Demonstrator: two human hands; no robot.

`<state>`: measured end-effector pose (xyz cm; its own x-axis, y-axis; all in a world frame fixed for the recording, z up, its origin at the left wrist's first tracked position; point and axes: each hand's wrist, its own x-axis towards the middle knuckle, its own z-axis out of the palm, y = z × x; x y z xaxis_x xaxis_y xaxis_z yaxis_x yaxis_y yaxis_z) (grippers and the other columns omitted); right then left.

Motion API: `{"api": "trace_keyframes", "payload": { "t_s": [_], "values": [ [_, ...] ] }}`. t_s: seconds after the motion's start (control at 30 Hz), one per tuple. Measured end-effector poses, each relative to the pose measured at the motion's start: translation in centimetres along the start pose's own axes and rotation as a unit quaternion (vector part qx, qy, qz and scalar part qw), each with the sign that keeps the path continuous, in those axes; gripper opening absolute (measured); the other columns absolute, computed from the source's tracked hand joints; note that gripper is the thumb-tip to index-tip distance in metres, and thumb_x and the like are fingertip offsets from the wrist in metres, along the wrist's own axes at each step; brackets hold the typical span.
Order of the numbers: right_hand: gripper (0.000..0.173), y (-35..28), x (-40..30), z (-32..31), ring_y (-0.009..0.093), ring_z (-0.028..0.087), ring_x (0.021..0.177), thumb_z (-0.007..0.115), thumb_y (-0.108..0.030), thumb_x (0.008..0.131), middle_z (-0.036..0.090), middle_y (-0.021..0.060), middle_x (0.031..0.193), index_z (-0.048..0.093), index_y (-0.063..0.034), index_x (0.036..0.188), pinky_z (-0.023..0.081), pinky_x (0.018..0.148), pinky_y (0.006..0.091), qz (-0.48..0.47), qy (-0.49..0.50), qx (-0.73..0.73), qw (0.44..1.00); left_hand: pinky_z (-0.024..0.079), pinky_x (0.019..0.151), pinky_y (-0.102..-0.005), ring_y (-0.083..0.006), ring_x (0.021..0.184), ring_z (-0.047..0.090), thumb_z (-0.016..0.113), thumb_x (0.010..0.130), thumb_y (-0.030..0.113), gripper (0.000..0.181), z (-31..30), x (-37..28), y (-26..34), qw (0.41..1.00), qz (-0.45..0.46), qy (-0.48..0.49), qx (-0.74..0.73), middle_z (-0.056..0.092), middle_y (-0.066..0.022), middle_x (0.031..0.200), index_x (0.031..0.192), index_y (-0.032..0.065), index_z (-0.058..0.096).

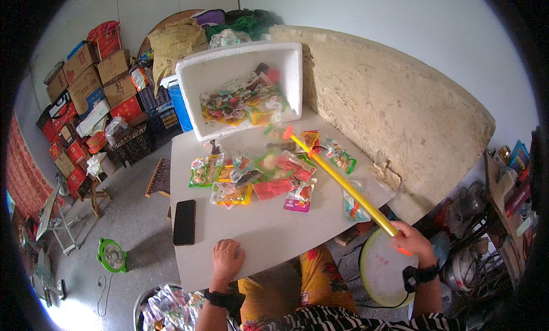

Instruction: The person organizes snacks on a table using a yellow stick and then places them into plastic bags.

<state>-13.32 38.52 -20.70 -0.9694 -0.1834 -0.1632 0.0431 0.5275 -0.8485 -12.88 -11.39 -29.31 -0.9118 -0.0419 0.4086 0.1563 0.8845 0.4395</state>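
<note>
My right hand (412,241) grips the lower end of a yellow telescopic pole (343,183). Its orange head (287,133), blurred, lies over the snack packets near the mouth of a white foam box (240,54). The box rests on its side at the back of the table, with many small sealed food packets (244,99) heaped inside. More packets lie loose before it, among them a red one (275,189), a purple-and-white one (299,197) and a green-edged one (206,170). My left hand (227,258) rests palm down at the table's front edge, holding nothing.
A black phone (184,222) lies on the table's (253,228) left side. A stone-like slab (394,99) leans behind the right edge. Below are a tub of silvery packets (171,307), a round-lidded container (379,271) and a green fan (112,255). Cardboard boxes (85,88) stand stacked left.
</note>
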Motion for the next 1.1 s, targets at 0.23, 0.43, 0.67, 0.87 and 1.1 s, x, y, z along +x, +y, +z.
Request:
{"api": "trace_keyframes", "payload": {
  "t_s": [0.23,0.43,0.67,0.87,1.1],
  "values": [
    [0.044,-1.3,-0.3,-1.0,0.011,0.052,0.062,0.055,-0.009,0.078,0.054,0.0057,0.079,0.039,-0.0024,0.118,0.044,0.053,0.0239,0.034,0.047,0.12,0.991,0.035,0.082,-0.0378,-0.0255,0.094,0.047,0.058,0.064,0.019,0.02,0.2,-0.1,-0.3,1.0,0.001,-0.001,0.005,0.056,-0.0063,0.09,0.08,0.0072,0.058],
    [0.045,-4.0,11.9,2.6,0.011,0.052,0.068,0.056,-0.014,0.077,0.054,0.0066,0.079,0.04,-0.0049,0.118,0.044,0.057,0.0247,-0.085,0.075,0.005,0.994,0.035,0.082,-0.0377,-0.0256,0.093,0.047,0.057,0.065,0.019,0.02,0.3,-0.1,-0.3,1.0,0.004,0.003,0.002,0.056,-0.0064,0.089,0.08,0.0068,0.058],
    [0.041,-11.8,22.9,8.4,0.023,0.057,0.066,0.053,-0.02,0.076,0.058,0.0125,0.072,0.043,-0.0054,0.112,0.046,0.06,0.0324,-0.104,0.111,-0.087,0.985,0.036,0.081,-0.0382,-0.0262,0.094,0.048,0.057,0.063,0.018,0.02,0.3,-0.3,-0.9,1.0,0.01,0.004,0.003,0.056,-0.007,0.091,0.08,0.0074,0.058],
    [0.045,-10.3,28.2,9.6,0.024,0.057,0.075,0.051,-0.023,0.076,0.057,0.0155,0.083,0.038,-0.0032,0.115,0.045,0.064,0.0325,-0.138,0.103,-0.17,0.97,0.036,0.082,-0.0382,-0.0263,0.094,0.047,0.056,0.063,0.018,0.02,0.3,0.1,-0.1,1.0,0.016,0.008,0.001,0.056,-0.0068,0.091,0.08,0.0076,0.058],
    [0.048,-8.4,21.7,8.9,0.017,0.054,0.075,0.053,-0.021,0.077,0.055,0.0111,0.088,0.036,-0.0003,0.117,0.043,0.068,0.029,-0.079,-0.001,-0.138,0.987,0.035,0.083,-0.0386,-0.0263,0.094,0.047,0.057,0.063,0.019,0.021,0.1,-0.3,-0.3,1.0,-0.007,-0.009,0.02,0.055,-0.0065,0.092,0.081,0.0072,0.058]
  ]
}}
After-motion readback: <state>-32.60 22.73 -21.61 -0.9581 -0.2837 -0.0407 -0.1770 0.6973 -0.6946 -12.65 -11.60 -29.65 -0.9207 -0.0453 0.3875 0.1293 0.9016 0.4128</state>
